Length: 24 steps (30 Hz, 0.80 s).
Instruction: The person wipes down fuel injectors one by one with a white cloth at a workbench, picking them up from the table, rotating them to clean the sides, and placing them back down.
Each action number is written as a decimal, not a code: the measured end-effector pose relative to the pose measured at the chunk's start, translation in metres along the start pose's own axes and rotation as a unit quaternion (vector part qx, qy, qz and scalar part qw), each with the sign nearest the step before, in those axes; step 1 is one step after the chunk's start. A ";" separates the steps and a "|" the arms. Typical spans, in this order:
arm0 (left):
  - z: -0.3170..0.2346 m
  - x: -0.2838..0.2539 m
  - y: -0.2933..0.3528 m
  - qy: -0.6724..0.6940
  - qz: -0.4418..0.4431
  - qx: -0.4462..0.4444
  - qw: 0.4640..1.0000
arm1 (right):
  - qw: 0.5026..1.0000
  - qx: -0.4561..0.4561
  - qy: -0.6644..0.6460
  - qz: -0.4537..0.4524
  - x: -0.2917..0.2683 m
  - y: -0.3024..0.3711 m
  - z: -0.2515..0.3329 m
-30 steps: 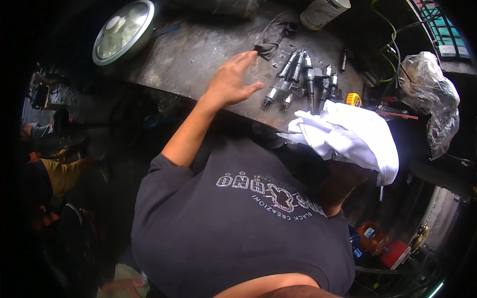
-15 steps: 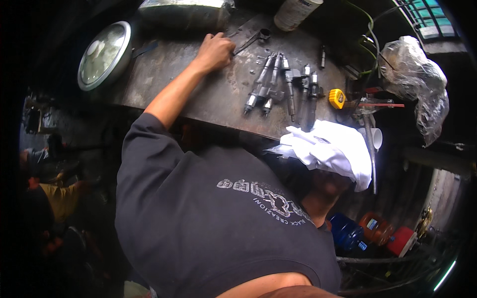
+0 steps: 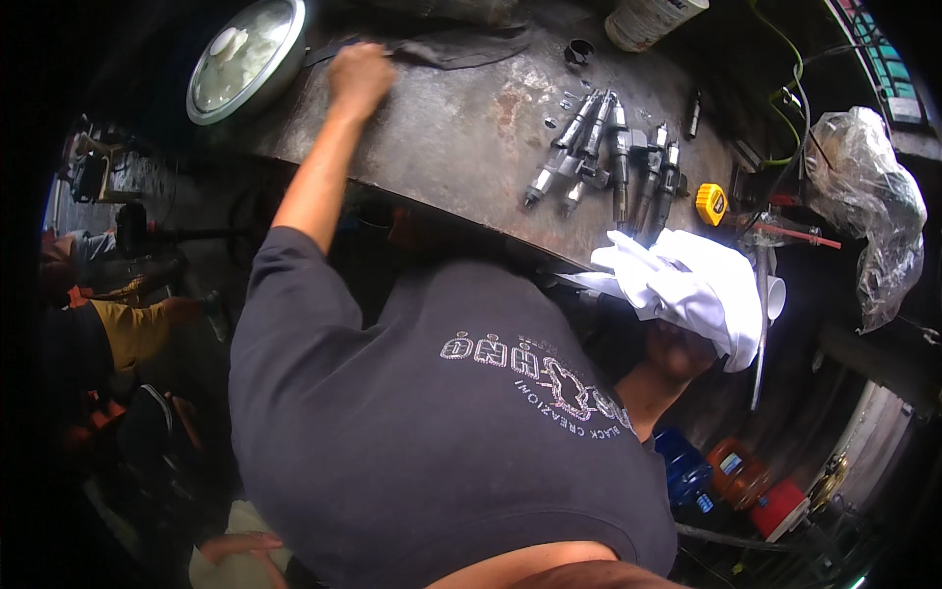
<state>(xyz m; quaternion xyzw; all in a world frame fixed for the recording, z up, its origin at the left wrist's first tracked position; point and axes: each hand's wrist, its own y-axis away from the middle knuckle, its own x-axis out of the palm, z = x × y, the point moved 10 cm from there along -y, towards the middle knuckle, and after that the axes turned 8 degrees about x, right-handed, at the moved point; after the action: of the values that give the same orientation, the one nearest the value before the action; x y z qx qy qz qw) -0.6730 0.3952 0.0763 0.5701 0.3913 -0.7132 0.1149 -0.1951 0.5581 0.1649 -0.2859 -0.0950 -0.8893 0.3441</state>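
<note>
Left fingers (image 3: 379, 61): tips hidden by the fist; grip cannot be told.
Dark cloth (image 3: 466, 47), right of those fingers: near end lost behind the hand.
Right hand (image 3: 682, 351): shadowed, its fingers hidden by white cloth (image 3: 692, 285).
White container (image 3: 648, 25), well right of the left fingers: top cut off by the upper edge.
Small bits (image 3: 550, 123), same side, nearer: too small to identify.
Yellow garment (image 3: 132, 339), below and left of the left fingers: outline lost in darkness.

PASSAGE: middle of worktop (image 3: 442, 137) | OBSTACLES RIGHT: metal parts (image 3: 620, 162), tape measure (image 3: 710, 204), white cloth (image 3: 697, 290) | LEFT: lidded bowl (image 3: 240, 64) | REAR: dark cloth (image 3: 466, 48)
</note>
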 end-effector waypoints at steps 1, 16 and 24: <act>-0.027 0.009 -0.006 0.040 0.076 -0.016 0.996 | 1.000 -0.001 0.000 0.001 0.000 -0.001 0.000; 0.062 -0.035 0.036 0.014 0.096 -0.118 0.988 | 1.000 0.003 -0.010 0.015 -0.004 0.003 0.013; -0.174 -0.046 0.071 0.270 0.027 0.129 0.954 | 0.999 0.008 0.036 -0.007 -0.005 -0.009 -0.002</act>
<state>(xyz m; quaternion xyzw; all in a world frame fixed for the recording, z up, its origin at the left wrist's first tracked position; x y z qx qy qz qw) -0.4892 0.4549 0.0799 0.7618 0.2970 -0.5734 -0.0503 -0.1988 0.5669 0.1608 -0.2504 -0.0914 -0.9008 0.3428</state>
